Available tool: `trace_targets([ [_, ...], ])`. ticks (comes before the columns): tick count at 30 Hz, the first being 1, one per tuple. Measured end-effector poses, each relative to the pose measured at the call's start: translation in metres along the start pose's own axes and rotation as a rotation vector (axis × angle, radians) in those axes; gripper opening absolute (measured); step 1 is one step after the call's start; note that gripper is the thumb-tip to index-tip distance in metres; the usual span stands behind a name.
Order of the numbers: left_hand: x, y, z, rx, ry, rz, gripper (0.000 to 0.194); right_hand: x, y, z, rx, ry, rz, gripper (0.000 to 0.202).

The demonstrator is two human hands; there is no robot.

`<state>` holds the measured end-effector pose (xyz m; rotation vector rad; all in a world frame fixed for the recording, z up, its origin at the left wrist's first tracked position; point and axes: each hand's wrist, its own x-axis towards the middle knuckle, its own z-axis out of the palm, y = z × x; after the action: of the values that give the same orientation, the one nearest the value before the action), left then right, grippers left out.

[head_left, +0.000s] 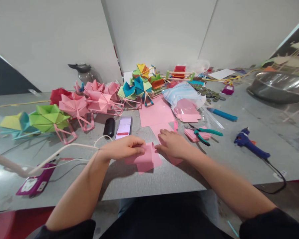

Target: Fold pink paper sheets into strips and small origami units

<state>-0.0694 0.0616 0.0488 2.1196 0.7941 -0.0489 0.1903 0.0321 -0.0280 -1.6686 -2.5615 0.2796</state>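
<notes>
My left hand (126, 147) is closed on the left side of a piece of pink paper (149, 157), thumb and fingers pinching it. The paper has a raised fold in its middle, and its lower parts lie on the table. My right hand (173, 143) rests over a pink paper strip (155, 130), its fingers apart. One fingertip is beside the raised fold; whether it touches cannot be made out. Beyond the hands lies a large pink sheet (155, 113). Right of my right hand, green-handled pliers (201, 132) lie on a stack of pink paper pieces (191, 135).
A phone (123, 127) and a black case (109, 127) lie beyond my left hand. Folded paper models, such as a green one (48, 118), line the left. A blue glue gun (251, 144), a blue cutter (223, 114) and a metal bowl (279, 88) stand right. A white cable (67, 146) crosses left.
</notes>
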Motion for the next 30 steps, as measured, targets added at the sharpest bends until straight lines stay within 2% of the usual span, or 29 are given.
trace_targets([
  [5,0.0,0.001,-0.001,0.001,0.009,0.006,0.035,0.008,0.0,0.007,-0.028,-0.026,0.077,0.078],
  [12,-0.002,0.0,-0.002,-0.018,0.01,0.007,0.036,0.001,-0.003,0.003,-0.024,0.009,0.094,0.068],
  [16,-0.002,0.001,-0.002,-0.019,0.015,0.019,0.036,0.008,0.0,0.005,0.012,-0.028,0.142,0.079],
  [20,-0.003,0.003,-0.003,-0.033,0.028,0.002,0.036,0.01,0.003,0.008,0.009,-0.045,0.129,0.085],
  [27,-0.004,0.003,-0.004,-0.064,0.097,-0.017,0.039,0.005,0.002,0.01,0.01,-0.048,0.096,0.075],
  [30,-0.006,0.002,-0.003,-0.164,0.214,0.008,0.04,0.005,0.007,0.002,0.198,0.086,0.037,0.059],
])
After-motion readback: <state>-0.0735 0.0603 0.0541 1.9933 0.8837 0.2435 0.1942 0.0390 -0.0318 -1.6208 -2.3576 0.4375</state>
